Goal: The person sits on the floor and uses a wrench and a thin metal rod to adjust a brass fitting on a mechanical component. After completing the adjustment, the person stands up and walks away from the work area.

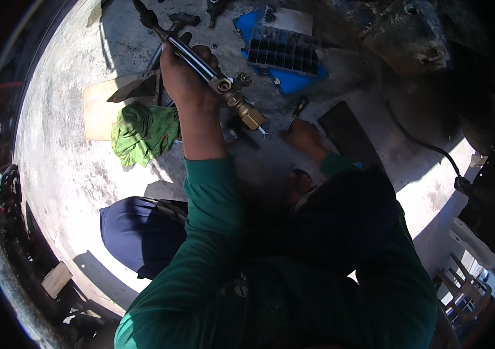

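My left hand (188, 72) is wrapped round a long metal tube assembly (199, 65). It slants from the upper left down toward the middle, with a bright barrel, a side port and a brass-coloured hex fitting (252, 119) at its lower end. Just below that fitting shows a small ring-end spanner (266, 135). My right hand (305, 138) is low over the floor in shade, its fingers bunched beside a dark-handled tool (300, 107) like a screwdriver. Whether the fingers grip that tool is too dim to see.
A green rag (144, 132) lies beside a tan board (97, 110) with a dark blade-like piece. A hammer (183, 20) and a compartment box (283, 55) on a blue sheet are farther off. A dark hose (427, 145) crosses the right side.
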Motion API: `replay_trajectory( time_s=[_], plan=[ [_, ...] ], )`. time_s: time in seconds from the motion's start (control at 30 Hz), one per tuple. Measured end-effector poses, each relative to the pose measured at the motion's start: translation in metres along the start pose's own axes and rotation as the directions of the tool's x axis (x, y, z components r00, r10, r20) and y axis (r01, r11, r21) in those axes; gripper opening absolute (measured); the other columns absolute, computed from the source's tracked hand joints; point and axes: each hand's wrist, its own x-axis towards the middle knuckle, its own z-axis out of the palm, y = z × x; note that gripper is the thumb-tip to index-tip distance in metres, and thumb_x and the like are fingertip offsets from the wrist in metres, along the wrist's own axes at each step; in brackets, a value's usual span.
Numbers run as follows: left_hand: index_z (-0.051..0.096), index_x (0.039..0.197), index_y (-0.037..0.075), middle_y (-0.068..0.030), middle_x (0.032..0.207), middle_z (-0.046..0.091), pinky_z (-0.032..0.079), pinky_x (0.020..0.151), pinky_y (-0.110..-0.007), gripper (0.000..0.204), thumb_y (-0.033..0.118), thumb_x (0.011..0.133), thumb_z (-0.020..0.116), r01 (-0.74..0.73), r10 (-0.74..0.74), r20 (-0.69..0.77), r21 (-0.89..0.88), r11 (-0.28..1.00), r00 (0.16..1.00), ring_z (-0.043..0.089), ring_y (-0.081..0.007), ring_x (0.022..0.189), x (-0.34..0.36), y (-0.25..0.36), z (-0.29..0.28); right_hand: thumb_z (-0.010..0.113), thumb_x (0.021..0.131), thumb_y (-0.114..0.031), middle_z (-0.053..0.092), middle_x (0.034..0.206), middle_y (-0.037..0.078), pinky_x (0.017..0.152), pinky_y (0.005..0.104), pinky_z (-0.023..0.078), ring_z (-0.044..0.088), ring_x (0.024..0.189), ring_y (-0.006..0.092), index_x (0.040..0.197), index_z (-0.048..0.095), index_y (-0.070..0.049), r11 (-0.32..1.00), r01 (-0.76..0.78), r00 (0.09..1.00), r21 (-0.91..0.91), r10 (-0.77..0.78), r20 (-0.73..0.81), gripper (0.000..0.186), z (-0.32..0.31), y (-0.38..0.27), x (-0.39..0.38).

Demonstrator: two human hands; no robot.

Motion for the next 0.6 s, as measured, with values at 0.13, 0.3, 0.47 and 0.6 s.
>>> replay_trajectory(
  time_s=[0.13,0.3,0.47,0.6],
  plan=[
    [0.055,0.117,0.004,-0.0072,0.076,0.048,0.034,0.053,-0.033,0.047,0.046,0.104,0.037,0.081,-0.055,0.136,-0.19,0.979,0.989,0.043,-0.0208,0.063,-0.003,0.002,0.003,0.073,0.084,-0.034,0.072,0.085,0.019,0.07,0.0404,0.055,0.071,0.073,0.0285,0.088,0.073,0.002,1.0,0.025,0.959,0.006,-0.022,-0.284,0.036,0.049,0.022,0.024],
    [0.06,0.117,0.002,-0.006,0.081,0.047,0.035,0.064,-0.033,0.055,0.051,0.103,0.04,0.234,0.007,0.422,-0.517,0.823,0.907,0.041,-0.0199,0.072,0.0,-0.001,-0.018,0.067,0.091,-0.022,0.063,0.068,0.007,0.051,0.0329,0.047,0.059,0.052,0.0165,0.077,0.065,-0.001,0.763,0.085,0.991,0.641,-0.129,0.023,0.025,0.012,0.016,-0.027],
    [0.057,0.123,0.013,-0.0047,0.083,0.047,0.047,0.07,-0.032,0.056,0.061,0.101,0.039,0.155,0.005,0.249,-0.617,0.772,0.968,0.046,-0.0179,0.076,-0.006,-0.008,0.017,0.058,0.097,-0.015,0.062,0.075,0.006,0.056,0.0295,0.049,0.06,0.061,0.014,0.099,0.061,-0.001,0.809,0.062,0.883,0.584,-0.317,0.346,0.015,-0.066,0.03,-0.09],
    [0.052,0.124,0.017,-0.0019,0.078,0.044,0.041,0.058,-0.025,0.051,0.061,0.1,0.044,0.127,0.087,0.32,-0.593,0.795,0.943,0.044,-0.0088,0.064,-0.007,-0.003,0.023,0.056,0.099,-0.016,0.066,0.085,0.011,0.071,0.0349,0.054,0.067,0.08,0.0165,0.114,0.059,0.0,0.809,0.214,0.902,0.547,-0.378,0.207,0.023,-0.109,0.04,-0.126]
  ],
)
